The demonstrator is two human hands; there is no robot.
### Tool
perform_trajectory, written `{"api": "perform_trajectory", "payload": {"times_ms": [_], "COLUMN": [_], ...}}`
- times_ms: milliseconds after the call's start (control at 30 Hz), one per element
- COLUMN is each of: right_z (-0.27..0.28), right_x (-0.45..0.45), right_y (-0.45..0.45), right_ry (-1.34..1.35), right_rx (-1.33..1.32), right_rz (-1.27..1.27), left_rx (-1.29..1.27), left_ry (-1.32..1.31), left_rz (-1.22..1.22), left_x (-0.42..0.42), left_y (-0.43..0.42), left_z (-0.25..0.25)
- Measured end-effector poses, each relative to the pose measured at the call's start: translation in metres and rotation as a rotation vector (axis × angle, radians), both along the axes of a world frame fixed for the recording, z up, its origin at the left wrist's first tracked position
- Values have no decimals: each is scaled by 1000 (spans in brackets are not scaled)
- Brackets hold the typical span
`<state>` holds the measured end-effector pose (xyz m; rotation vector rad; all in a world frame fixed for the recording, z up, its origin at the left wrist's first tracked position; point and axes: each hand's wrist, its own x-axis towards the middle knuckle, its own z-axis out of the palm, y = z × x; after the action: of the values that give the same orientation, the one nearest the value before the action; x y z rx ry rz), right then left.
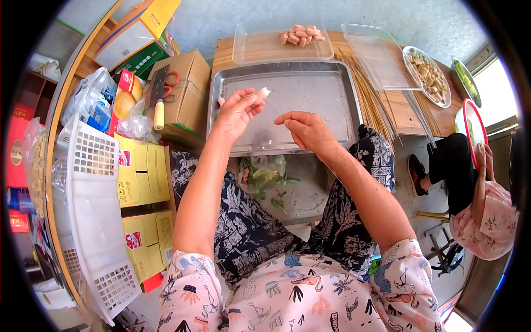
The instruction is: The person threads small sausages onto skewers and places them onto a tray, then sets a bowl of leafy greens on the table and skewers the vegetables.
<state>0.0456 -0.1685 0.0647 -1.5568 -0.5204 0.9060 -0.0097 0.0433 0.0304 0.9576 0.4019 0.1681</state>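
My left hand [241, 113] is raised over the left part of a shallow metal tray [354, 105], its fingers closed round a small pale pinkish-white food piece [265, 92]. To the right, my right hand [307, 130] pinches a thin skewer [275, 109] between thumb and forefinger. The skewer slants up and left toward the food piece; whether its tip is inside the piece is too small to tell. Small scraps and wet marks lie on the tray's bottom. Behind the tray, a clear plastic container [249, 51] holds a pile of pink sausage pieces [301, 35].
Bamboo skewers [368, 91] lie right of the tray, beside a clear plastic lid [381, 61]. Farther right are a plate of cut tan pieces [428, 74] and a bowl of greens [464, 77]. Another person's hand [484, 160] holds a red-rimmed basin [470, 127]. Scissors [171, 80] and a knife [159, 105] lie on a left-hand carton.
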Motion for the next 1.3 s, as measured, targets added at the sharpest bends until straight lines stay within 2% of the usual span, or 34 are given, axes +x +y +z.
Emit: {"api": "perform_trajectory", "payload": {"times_ms": [333,400,533,600,633,700,733,800,833,900,1000,1167,1233,1300], "right_z": [4,1,-2,-6,-8,-9,-6,-1,1,2,3,4,-1,-2], "right_x": [-2,-1,1,3,4,3,4,3,3,3,3,1,3,3], "right_y": [4,6,7,6,6,5,4,3,3,2,2,-2,-2,-2], "right_ry": [-32,-41,-14,10,31,57,65,77,74,72,59,48,39,32], "right_rx": [4,5,11,25,51,80,82,88,88,93,94,63,80,95], "right_rz": [-49,-59,-80,-94,-104,-109,-112,-116,-112,-109,-102,-90,-91,-92], "left_rx": [23,83,208,706,705,1364,1367,1648,1652,1830,1851,1816,1787,1792], "left_ry": [-9,-25,31,209,214,484,489,591,594,662,657,676,690,623], "left_rz": [-141,-261,-260,-144,-141,-107,-105,-91,-92,-209,-178,-81,-211,-222], "left_x": [-1,-1,1,2,-1,-10,-14,-23,-29,-43,-50,-47,-46,-39], "left_y": [-19,-26,-12,10,20,38,44,50,50,47,55,52,46,48], "left_z": [5,9,2,-2,-4,-8,-14,-29,-35,-46,-73,-77,-75,-84]}}
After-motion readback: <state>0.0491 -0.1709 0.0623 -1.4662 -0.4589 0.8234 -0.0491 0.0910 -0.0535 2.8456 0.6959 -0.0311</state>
